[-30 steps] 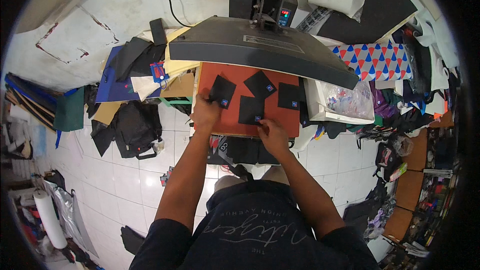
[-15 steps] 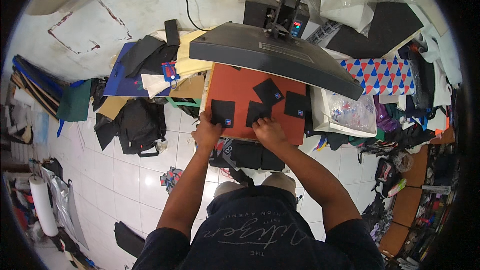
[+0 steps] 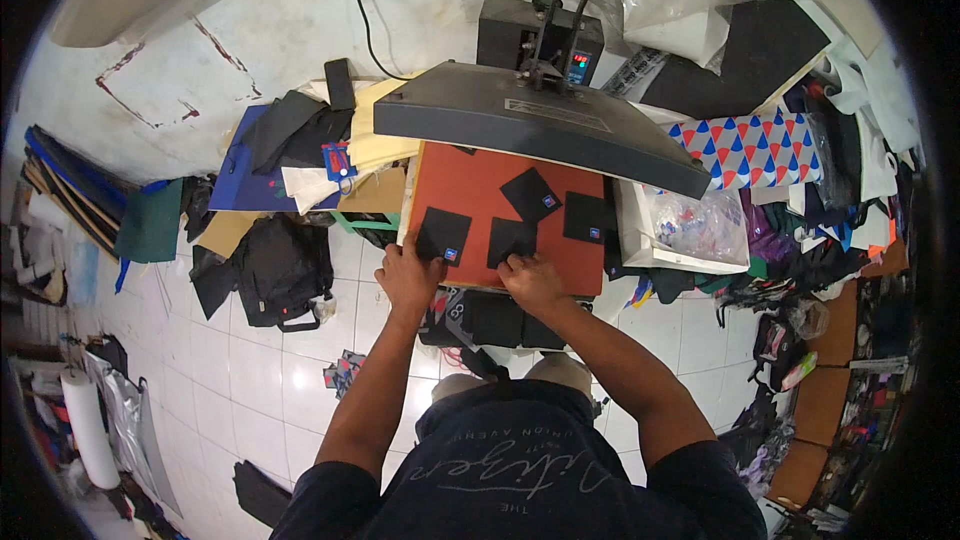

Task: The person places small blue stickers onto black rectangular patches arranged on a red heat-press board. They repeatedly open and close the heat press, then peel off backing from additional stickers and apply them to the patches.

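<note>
Several black fabric squares, each with a small blue-and-red emblem, lie on the orange-red pad point(image 3: 460, 172) of a heat press. My left hand point(image 3: 407, 278) is at the pad's near left corner, thumb and fingers apart, touching the lower edge of the leftmost black square point(image 3: 441, 230). At the near edge my right hand point(image 3: 532, 281) has its fingers closed on the lower part of the middle black square point(image 3: 509, 236), hiding its emblem. Farther back lie a tilted black square point(image 3: 528, 195) and, to the right, another black square point(image 3: 584, 218).
The raised grey upper plate point(image 3: 540, 120) of the press hangs over the pad's far part. On the right stands a white box point(image 3: 690, 262) holding a plastic bag. Dark pieces point(image 3: 495, 320) lie below the near edge. A black backpack point(image 3: 285, 270) is on the left.
The leftmost square has turned slightly under my left hand. My right hand stays on the middle square. The whole view has shifted a little.
</note>
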Motion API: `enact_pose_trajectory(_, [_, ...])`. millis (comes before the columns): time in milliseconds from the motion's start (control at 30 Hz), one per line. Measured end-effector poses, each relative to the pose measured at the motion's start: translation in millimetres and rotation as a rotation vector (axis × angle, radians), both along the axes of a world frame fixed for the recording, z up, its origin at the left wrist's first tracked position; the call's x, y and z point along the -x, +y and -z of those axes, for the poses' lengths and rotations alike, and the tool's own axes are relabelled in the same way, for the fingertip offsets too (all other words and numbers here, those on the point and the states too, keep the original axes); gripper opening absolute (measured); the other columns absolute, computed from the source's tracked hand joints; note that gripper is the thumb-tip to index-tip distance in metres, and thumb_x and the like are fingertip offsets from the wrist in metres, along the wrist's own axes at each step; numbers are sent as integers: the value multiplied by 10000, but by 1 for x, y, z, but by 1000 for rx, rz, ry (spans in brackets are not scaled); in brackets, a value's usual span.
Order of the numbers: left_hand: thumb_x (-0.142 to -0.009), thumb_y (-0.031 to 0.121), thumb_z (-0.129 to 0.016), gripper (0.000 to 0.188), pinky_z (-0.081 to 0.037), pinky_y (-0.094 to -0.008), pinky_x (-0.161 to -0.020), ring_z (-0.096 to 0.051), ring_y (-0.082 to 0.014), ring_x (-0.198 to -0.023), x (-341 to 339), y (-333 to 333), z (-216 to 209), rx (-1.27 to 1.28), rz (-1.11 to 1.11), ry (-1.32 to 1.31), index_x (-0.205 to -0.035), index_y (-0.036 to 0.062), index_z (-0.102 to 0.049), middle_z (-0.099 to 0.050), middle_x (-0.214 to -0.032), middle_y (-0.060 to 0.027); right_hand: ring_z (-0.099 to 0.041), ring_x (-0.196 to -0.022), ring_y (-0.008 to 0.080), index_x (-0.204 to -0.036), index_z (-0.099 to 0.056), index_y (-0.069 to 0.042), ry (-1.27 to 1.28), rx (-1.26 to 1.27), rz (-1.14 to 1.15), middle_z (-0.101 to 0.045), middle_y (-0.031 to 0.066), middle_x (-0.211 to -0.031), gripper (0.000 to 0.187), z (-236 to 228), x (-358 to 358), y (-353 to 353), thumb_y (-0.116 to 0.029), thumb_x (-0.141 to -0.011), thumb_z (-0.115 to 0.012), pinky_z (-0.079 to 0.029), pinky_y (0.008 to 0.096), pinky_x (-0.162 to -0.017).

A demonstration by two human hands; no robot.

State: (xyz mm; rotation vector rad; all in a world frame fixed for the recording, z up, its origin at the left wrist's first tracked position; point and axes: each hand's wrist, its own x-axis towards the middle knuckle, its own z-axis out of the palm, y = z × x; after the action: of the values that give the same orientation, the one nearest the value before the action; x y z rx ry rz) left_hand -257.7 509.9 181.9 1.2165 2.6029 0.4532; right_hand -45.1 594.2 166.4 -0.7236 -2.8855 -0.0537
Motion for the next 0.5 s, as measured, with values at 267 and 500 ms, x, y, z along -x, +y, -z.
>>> enact_pose_trajectory(267, [-784, 365, -654, 507, -313, -461, -964, -486, -298, -1098, -3, -16, 28, -160, 234, 206, -1201, 82, -606, -529, -1179, -124, -627, -728, 228, -835, -608, -76, 83, -2, -25, -589, 70, -804, 137, 7, 8, -4, -166, -735, -583, -485, 370, -696])
enact_pose_trajectory(500, [-817, 381, -614, 508, -297, -468, -979, -489, -296, -1093, -10, -19, 25, -131, 251, 238, -1226, 79, -588, -526, -1184, -133, -607, -711, 199, -844, -626, -84, 132, -56, -37, -558, 44, -780, 143, 5, 10, -3, -141, -720, -584, -462, 336, -697])
